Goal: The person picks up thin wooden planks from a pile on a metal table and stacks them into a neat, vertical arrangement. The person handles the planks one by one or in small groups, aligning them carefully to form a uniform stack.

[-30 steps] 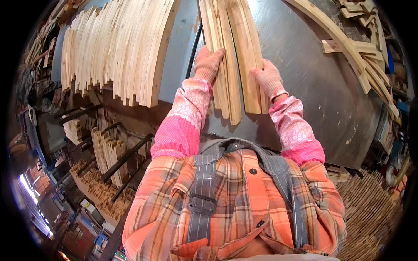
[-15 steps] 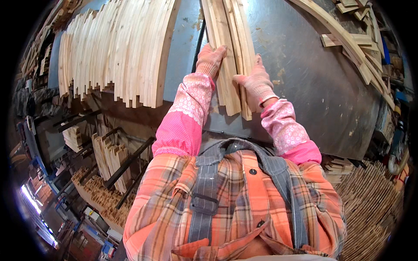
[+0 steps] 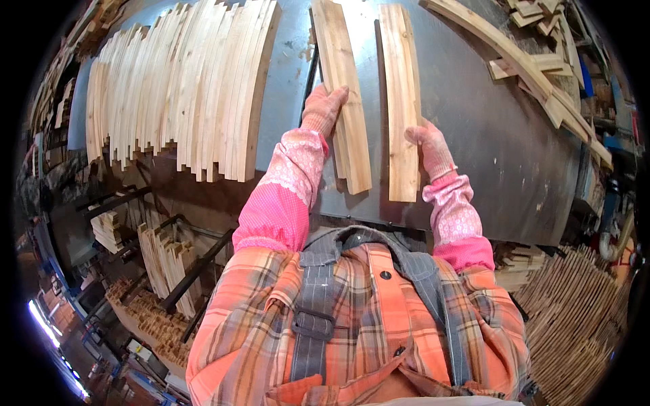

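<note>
My left hand [image 3: 325, 107], in a pinkish knit glove, is closed round the left edge of a pair of pale wooden slats [image 3: 355, 152]. They lie side by side, pointing away from me, and tilt slightly to the left. My right hand [image 3: 432, 149], gloved as well, grips the right edge of another wooden slat [image 3: 401, 101], its thumb on top and the fingers hidden along the side. A gap of bare metal separates this slat from the left pair. All of them are over the grey metal table [image 3: 474, 162].
A long row of upright slats [image 3: 217, 88] stands on the table at the left. Curved wooden pieces [image 3: 508, 51] and offcuts [image 3: 535, 64] lie at the far right. Below are a rack of wood pieces [image 3: 162, 267] at left and a large stack of thin strips [image 3: 575, 318] at right.
My right hand has drawn its slat to the right and a little toward me, away from the left pair. My left hand keeps its hold, slightly nearer to me.
</note>
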